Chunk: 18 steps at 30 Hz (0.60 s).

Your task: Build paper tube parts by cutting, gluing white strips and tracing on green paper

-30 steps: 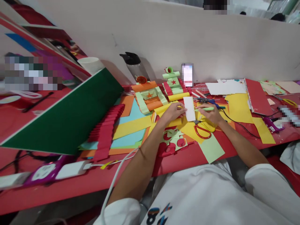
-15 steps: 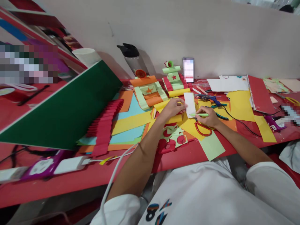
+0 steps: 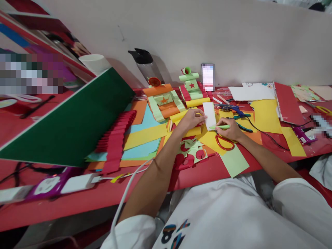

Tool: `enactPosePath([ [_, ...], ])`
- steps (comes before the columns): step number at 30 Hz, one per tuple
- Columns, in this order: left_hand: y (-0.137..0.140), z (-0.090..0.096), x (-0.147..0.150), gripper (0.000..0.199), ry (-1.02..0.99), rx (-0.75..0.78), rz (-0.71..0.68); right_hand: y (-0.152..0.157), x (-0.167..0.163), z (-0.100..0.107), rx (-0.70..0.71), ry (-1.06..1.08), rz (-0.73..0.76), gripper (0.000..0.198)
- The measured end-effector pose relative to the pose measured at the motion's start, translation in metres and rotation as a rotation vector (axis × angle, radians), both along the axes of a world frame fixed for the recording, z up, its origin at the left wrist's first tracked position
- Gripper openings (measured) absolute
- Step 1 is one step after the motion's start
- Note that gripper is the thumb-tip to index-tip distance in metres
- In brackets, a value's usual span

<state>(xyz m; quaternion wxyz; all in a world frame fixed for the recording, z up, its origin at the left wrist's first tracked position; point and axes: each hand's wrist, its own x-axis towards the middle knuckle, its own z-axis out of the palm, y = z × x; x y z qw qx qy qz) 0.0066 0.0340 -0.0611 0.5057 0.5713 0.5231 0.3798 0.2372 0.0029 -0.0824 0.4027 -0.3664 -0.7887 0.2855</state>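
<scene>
At your left, a green board [image 3: 72, 121] leaned at an angle, and red pleated paper [image 3: 116, 141] lay over coloured sheets beside it. A paper figure with an orange star [image 3: 164, 100] stood near the wall, probably set back to leave you working room. Your left hand [image 3: 193, 118] was partly curled, thumb and fingers closed on the left edge of the white card [image 3: 209, 116], seemingly to steady it while leaving most of its face uncovered. Behind the card, a phone [image 3: 208, 77] stood upright against the wall, its screen turned your way, presumably for easy viewing. The light-green pen [image 3: 220, 127] lay across the card's lower part, gripped low between the bunched fingers of your right hand [image 3: 230, 129], likely for control; whether its tip touched, you couldn't tell. Red-handled scissors [image 3: 224, 149] lay just below that hand, within reach.
</scene>
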Motion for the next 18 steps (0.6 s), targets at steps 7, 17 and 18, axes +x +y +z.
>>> enactPosePath([
  [7,-0.0007,-0.0004,-0.0006,0.04,-0.016,0.02,-0.002,0.0003,0.0,0.0011,-0.016,0.005,0.026,0.01],
  [17,-0.0027,0.0029,-0.001,0.047,0.007,0.044,-0.032,0.0075,0.0017,-0.0019,0.023,0.07,0.002,0.012],
  [18,-0.0027,0.0028,-0.0013,0.048,0.007,0.044,-0.035,0.0075,0.0016,-0.0016,0.021,0.064,-0.001,0.012],
])
